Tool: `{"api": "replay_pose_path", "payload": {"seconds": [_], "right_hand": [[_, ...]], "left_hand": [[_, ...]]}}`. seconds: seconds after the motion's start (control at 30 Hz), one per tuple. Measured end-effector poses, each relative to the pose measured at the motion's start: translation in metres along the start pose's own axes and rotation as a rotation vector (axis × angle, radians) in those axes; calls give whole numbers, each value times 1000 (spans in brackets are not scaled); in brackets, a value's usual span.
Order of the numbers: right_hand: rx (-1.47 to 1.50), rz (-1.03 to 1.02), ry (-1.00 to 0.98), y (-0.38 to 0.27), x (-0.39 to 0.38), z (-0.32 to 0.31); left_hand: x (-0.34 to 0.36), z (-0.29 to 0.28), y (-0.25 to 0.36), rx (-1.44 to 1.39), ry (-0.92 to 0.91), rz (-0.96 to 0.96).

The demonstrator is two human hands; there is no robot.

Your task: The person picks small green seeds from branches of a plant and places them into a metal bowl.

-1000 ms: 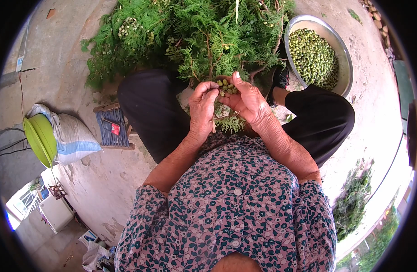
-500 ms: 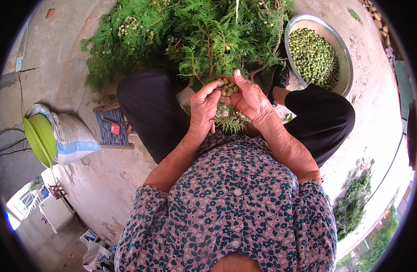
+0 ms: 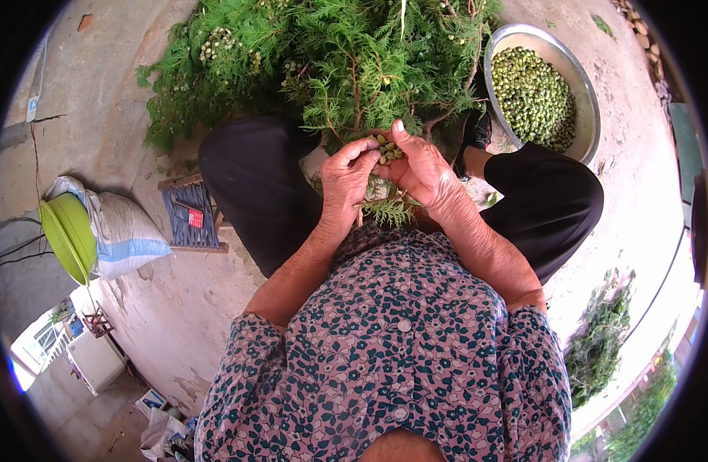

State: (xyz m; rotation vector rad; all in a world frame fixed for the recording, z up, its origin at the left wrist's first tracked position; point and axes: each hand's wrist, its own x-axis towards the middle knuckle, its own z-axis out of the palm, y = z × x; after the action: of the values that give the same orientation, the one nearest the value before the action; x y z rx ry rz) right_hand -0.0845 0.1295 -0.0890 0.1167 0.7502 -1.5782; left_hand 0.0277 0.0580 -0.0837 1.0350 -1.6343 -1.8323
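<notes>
The person sits low with both hands together in front of the lap. The left hand (image 3: 344, 175) has its thumb and fingertips drawn in, pinching at the edge of a small cluster of green conifer cones (image 3: 389, 150); which single cone it grips cannot be told. The right hand (image 3: 427, 171) is curled in a loose cup around the same cones, its thumb raised. The cones lie between the two hands, against the right fingers. Just below, a feathery conifer sprig (image 3: 389, 212) shows over the lap, a short piece of stem near the heel of the left hand.

Beyond the hands lies a large heap of green conifer branches (image 3: 323, 69), pale cones among its foliage. To the right of it, near the person's right knee, a round metal basin (image 3: 586, 146) holds many loose green cones (image 3: 532, 98). On the left, beside the left leg, stands a low stool (image 3: 186, 223) with a dark woven seat, a small red packet (image 3: 196, 219) on it. Farther left, a lime-green plastic basin (image 3: 67, 237) leans against a whitish woven sack (image 3: 127, 231) on the concrete floor (image 3: 177, 300).
</notes>
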Motion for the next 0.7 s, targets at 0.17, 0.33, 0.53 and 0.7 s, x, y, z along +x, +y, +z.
{"api": "replay_pose_path", "payload": {"seconds": [0.17, 0.33, 0.53, 0.7], "right_hand": [[21, -6, -13, 2, 1, -1], [67, -6, 0, 0, -3, 7], [-41, 1, 57, 2, 5, -10], [-114, -22, 73, 1, 7, -10]], "left_hand": [[4, 0, -11, 108, 46, 129], [3, -1, -10, 120, 42, 119], [2, -1, -5, 132, 22, 43], [3, 0, -12, 89, 14, 41]]}}
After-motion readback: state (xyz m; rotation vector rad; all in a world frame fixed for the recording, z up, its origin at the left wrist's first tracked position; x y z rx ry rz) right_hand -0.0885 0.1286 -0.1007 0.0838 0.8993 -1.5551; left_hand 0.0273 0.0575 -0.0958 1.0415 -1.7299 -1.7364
